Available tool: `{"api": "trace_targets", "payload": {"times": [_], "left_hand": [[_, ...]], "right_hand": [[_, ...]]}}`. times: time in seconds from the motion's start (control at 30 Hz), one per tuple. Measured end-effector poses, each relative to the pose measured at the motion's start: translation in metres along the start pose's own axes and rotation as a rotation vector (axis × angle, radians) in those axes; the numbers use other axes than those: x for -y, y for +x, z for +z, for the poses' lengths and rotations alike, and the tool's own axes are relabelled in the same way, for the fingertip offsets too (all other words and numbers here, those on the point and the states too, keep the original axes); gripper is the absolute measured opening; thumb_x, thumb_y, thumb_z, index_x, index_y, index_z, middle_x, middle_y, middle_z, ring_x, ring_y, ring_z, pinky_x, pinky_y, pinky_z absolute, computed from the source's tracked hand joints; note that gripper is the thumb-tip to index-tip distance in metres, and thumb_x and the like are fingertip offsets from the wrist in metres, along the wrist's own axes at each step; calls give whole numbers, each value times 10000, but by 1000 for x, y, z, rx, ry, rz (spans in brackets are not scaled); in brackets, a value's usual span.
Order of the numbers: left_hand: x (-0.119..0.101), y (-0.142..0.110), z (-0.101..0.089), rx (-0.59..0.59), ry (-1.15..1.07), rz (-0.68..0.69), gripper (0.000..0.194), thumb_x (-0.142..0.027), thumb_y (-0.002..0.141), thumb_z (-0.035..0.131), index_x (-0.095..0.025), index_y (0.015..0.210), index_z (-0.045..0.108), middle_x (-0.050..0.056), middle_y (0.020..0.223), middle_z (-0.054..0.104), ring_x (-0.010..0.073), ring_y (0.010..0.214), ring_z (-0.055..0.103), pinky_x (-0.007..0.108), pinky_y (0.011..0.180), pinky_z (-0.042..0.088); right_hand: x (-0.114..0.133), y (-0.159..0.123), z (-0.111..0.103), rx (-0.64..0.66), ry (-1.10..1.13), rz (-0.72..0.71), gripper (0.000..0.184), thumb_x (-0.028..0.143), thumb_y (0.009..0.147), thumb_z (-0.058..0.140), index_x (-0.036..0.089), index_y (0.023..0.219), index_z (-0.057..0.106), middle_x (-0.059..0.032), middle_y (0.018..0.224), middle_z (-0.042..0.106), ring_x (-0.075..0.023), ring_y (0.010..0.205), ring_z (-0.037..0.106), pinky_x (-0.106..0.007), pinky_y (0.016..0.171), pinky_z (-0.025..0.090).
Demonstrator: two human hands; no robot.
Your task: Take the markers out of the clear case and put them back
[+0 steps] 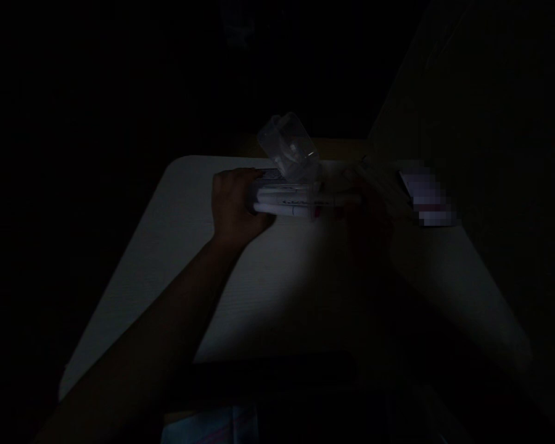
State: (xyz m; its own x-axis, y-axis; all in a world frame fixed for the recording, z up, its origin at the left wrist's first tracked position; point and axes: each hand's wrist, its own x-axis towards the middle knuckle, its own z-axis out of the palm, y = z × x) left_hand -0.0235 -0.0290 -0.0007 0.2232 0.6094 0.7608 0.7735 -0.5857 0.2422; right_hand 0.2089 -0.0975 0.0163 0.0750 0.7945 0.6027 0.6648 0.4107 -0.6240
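Observation:
The scene is very dark. My left hand is closed around the left end of a bundle of white markers lying across a white table. A clear plastic case tilts up just behind the markers. My right hand is a dim shape at the markers' right end. Its fingers cannot be made out.
A small light-coloured object, blurred out, lies on the table at the right. The table's near edge runs in front of my body. All around the table is black.

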Motion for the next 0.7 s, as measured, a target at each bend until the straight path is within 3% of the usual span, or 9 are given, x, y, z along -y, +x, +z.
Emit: {"api": "trace_targets", "payload": {"times": [0.37, 0.5, 0.7], "left_hand": [[-1, -1, 0, -18, 24, -22, 610, -395, 594, 676, -240, 1147, 472, 84, 1123, 601, 304, 1049, 532, 481, 921, 361], [-2, 0, -1, -27, 33, -35, 593, -385, 591, 672, -247, 1133, 476, 79, 1109, 604, 302, 1032, 537, 480, 900, 371], [-2, -1, 0, -40, -16, -25, 608, -386, 592, 666, -244, 1149, 471, 86, 1121, 584, 312, 1062, 522, 495, 931, 351]], "right_hand": [[8, -3, 3, -76, -46, -28, 396, 399, 908, 391, 257, 1261, 502, -90, 1199, 624, -214, 1064, 610, -387, 878, 529], [13, -5, 6, -17, -136, -49, 440, 313, 890, 356, 249, 1317, 444, -97, 1307, 566, -235, 1221, 522, -429, 984, 475], [11, -11, 13, 161, -53, -152, 572, 320, 892, 321, 189, 1443, 251, -132, 1470, 394, -225, 1350, 390, -418, 1018, 460]]}}
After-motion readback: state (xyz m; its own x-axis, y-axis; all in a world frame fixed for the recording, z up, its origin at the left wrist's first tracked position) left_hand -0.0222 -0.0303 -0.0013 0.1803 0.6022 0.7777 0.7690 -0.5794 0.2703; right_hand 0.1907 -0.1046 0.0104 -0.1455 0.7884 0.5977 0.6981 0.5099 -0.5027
